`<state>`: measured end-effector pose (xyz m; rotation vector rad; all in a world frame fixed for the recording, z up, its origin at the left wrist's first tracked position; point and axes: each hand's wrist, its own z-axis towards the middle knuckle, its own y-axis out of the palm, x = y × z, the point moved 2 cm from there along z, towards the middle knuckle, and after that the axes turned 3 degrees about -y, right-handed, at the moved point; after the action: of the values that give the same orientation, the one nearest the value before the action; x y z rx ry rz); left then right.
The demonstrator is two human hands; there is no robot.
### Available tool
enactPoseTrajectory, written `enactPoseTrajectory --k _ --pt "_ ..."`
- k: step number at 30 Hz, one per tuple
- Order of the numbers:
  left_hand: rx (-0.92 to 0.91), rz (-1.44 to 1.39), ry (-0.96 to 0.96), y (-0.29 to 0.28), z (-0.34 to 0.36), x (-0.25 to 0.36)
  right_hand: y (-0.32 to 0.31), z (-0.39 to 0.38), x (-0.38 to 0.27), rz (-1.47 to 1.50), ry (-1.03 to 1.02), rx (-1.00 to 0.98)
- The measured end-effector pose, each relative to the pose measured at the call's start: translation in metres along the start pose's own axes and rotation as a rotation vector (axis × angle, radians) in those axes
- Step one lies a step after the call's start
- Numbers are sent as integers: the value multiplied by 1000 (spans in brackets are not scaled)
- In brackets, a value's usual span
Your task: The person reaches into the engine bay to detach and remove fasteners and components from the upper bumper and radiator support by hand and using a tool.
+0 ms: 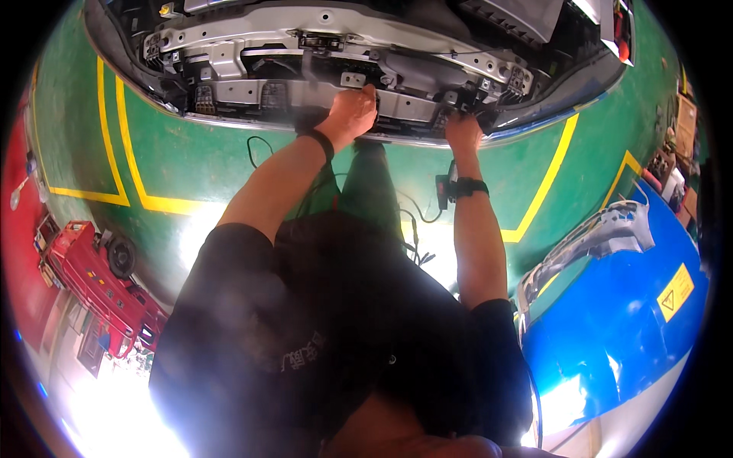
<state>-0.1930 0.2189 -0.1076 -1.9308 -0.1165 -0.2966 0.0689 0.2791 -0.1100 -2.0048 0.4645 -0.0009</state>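
The open front of a car lies ahead of me, with a silvery metal crossbeam [267, 24] curving over it and a lower metal panel [305, 95] beneath. My left hand [353, 114] is closed against that lower panel, near its middle. What its fingers grip, if anything, is hidden. Farther right, my right hand [463, 134] reaches in among dark brackets [452, 99] beside the beam's right end. Its fingertips are lost in shadow behind the front edge. Both wrists wear black bands, and the right one carries a small dark device [443, 189].
Thin black cables [416, 233] trail near my legs over the green floor [534, 172] with yellow lines. To the right lies a blue panel [603, 328] beside a silvery trim piece [592, 229]. A red wheeled tool cart [95, 278] stands at the left.
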Motion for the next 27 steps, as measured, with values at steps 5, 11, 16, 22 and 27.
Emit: enactPoseTrajectory --k 5,11,16,22,27 --pt "-4 -79 -10 10 -3 -2 -10 -14 -8 29 -231 62" --pt "-43 -317 -212 9 -5 -4 -11 -5 1 -21 4 -52" --pt "-334 -692 -225 20 4 -12 -12 -14 -11 -2 -259 76" --pt "-761 -1973 -643 -23 -16 22 -10 -6 -1 23 -8 36" --pt "-645 -2044 -650 -37 -21 30 -15 -19 -16 -4 -100 44"
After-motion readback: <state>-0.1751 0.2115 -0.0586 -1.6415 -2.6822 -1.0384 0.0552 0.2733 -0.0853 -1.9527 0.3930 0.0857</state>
